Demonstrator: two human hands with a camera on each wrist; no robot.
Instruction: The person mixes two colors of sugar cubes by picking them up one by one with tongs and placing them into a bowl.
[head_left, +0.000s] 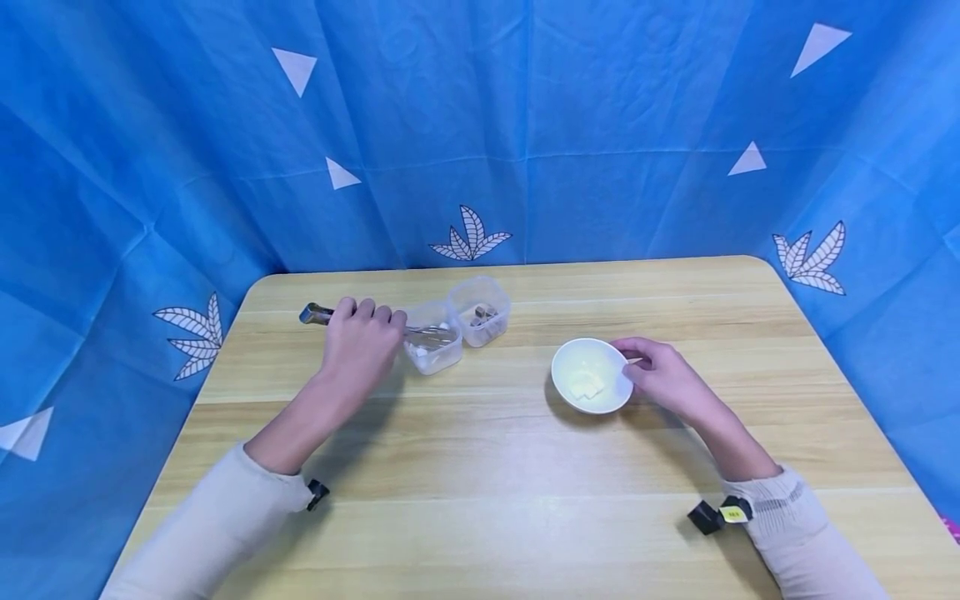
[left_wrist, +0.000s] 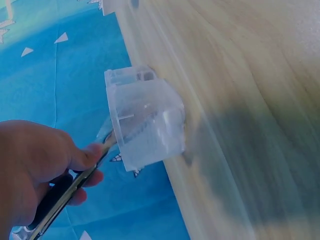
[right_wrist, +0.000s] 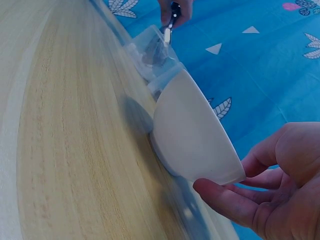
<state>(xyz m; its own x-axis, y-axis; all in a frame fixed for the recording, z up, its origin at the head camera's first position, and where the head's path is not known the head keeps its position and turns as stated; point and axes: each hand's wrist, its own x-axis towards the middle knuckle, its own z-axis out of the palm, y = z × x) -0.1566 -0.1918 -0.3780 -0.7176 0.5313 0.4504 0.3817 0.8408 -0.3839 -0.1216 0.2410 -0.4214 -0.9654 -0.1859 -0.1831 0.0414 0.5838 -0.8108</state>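
Observation:
My left hand grips a pair of metal tongs with black handle grips. Their far end reaches into a clear plastic box, where some white pieces lie at the bottom. In the left wrist view, thumb and fingers wrap the tongs just outside the box's mouth. On the right, my right hand pinches the rim of a white bowl, thumb on one side and fingers on the other. A small whitish piece lies inside the bowl.
A second clear box stands against the first at its right, holding several small metallic pieces. Both are on a light wooden table. Behind the table's far edge hangs a blue patterned cloth.

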